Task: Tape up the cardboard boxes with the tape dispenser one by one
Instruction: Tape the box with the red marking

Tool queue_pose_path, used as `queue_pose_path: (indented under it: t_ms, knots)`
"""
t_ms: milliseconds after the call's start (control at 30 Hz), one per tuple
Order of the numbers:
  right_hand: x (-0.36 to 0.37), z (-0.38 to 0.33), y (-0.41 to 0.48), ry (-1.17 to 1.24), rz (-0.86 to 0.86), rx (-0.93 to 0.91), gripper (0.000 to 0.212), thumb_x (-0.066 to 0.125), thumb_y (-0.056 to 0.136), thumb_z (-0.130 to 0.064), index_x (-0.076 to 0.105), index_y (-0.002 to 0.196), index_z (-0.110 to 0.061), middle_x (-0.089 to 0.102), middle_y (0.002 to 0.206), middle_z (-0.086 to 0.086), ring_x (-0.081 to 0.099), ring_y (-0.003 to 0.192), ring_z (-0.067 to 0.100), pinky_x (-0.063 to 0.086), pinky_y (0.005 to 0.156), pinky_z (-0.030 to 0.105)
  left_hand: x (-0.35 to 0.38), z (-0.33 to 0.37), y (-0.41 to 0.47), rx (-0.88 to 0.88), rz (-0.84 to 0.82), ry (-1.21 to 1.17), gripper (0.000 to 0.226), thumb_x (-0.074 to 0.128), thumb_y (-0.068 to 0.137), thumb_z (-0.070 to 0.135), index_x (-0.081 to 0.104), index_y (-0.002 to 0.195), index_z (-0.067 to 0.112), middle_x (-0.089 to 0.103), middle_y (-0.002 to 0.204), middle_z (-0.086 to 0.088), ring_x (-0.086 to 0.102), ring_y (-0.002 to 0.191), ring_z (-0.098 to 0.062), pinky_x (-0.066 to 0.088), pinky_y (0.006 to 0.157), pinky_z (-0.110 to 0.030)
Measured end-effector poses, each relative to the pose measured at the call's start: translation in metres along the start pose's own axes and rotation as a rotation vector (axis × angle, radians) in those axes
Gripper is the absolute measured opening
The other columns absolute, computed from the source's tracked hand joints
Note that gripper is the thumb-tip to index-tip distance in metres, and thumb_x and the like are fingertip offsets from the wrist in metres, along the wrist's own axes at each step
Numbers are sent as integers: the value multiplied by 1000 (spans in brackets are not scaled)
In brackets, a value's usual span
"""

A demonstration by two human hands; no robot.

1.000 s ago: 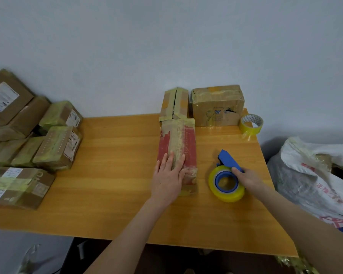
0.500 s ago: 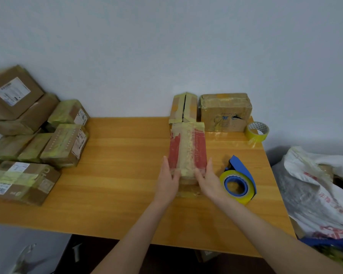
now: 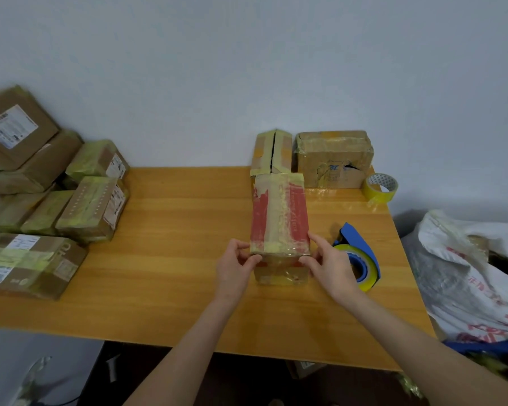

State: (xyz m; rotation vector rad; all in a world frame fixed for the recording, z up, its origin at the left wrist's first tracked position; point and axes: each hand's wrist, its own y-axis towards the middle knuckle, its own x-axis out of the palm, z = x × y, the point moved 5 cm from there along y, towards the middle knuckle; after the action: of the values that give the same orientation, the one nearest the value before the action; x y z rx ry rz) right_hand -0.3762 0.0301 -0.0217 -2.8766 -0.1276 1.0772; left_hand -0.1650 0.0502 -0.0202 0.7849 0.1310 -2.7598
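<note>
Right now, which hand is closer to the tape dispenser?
The right hand: it grips the red box right beside the tape dispenser. The left hand grips the box's other side, farther away.

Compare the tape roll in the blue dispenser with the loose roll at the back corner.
The dispenser roll sits in a blue holder; the loose roll is bare. The dispenser roll stands beside the right hand; the loose roll rests far back by the torn brown box. Both are yellow, on the table, unheld.

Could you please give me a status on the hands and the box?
Left hand, right hand grip near end of red box, one each side. Box lies on table, taped. Tape dispenser unheld beside right hand; nothing in the way.
</note>
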Motion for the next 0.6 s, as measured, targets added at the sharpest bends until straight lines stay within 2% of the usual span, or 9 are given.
queue_pose_path:
  t_ms: [67, 133, 200, 267, 300, 367, 433, 533, 600]
  knots:
    - [-3, -3, 0, -160, -3, -8, 67, 67, 89, -35, 38, 148, -21, 65, 79, -1, 63, 74, 15, 50, 66, 24, 1, 3, 2, 56, -16, 113, 30, 75, 82, 23, 50, 97, 17, 54, 72, 5, 53, 67, -12, 42, 58, -15]
    - [-9, -10, 3, -359, -1, -29, 69, 65, 86, -49, 39, 145, -23, 67, 98, 0, 64, 86, 18, 53, 71, 33, 3, 6, 4, 72, -36, 234, 46, 79, 76, 34, 45, 102, 18, 50, 82, 7, 52, 75, -13, 39, 60, -16]
    - [-10, -17, 9, -465, -8, -37, 80, 64, 78, -64, 39, 142, -23, 58, 120, 0, 62, 99, 20, 54, 74, 34, 9, 13, 9, 109, -66, 304, 75, 81, 69, 46, 42, 126, 15, 47, 109, 3, 51, 101, -15, 43, 79, -21]
    - [-5, -22, 14, -497, -45, -33, 90, 63, 75, -69, 31, 145, -22, 57, 125, 2, 62, 103, 24, 54, 76, 35, 21, 17, 14, 123, -160, 327, 105, 79, 69, 49, 22, 149, 13, 37, 139, -5, 43, 125, -19, 43, 99, -31]
    - [-1, -22, 16, -505, -69, -36, 91, 63, 76, -68, 28, 147, -23, 60, 124, 4, 63, 103, 26, 54, 78, 37, 27, 18, 16, 126, -203, 345, 111, 77, 71, 49, 14, 153, 12, 31, 150, -6, 38, 133, -21, 40, 106, -35]
    - [2, -19, 20, -492, -95, -61, 90, 64, 78, -64, 26, 148, -23, 66, 120, 5, 64, 102, 27, 53, 83, 38, 30, 17, 19, 151, -231, 353, 110, 76, 72, 47, 11, 153, 10, 24, 158, -8, 30, 142, -21, 33, 113, -36]
    - [0, -11, 22, -429, -119, -89, 88, 69, 78, -56, 29, 148, -23, 66, 121, 6, 64, 104, 26, 52, 87, 37, 26, 10, 21, 197, -226, 331, 105, 77, 73, 40, 16, 152, 10, 25, 157, -8, 30, 142, -21, 31, 114, -35]
    - [-5, -2, 23, -281, -177, -91, 86, 76, 78, -43, 30, 149, -26, 65, 125, 5, 64, 105, 24, 53, 88, 36, 20, 3, 20, 227, -248, 287, 98, 77, 77, 27, 16, 152, 14, 31, 154, -6, 38, 138, -20, 35, 111, -32]
    - [-4, 0, 24, -222, -191, -96, 84, 76, 79, -39, 30, 148, -28, 65, 124, 5, 67, 99, 25, 55, 83, 39, 19, 3, 20, 214, -252, 268, 97, 76, 80, 21, 12, 153, 17, 42, 148, -3, 45, 132, -17, 40, 104, -27]
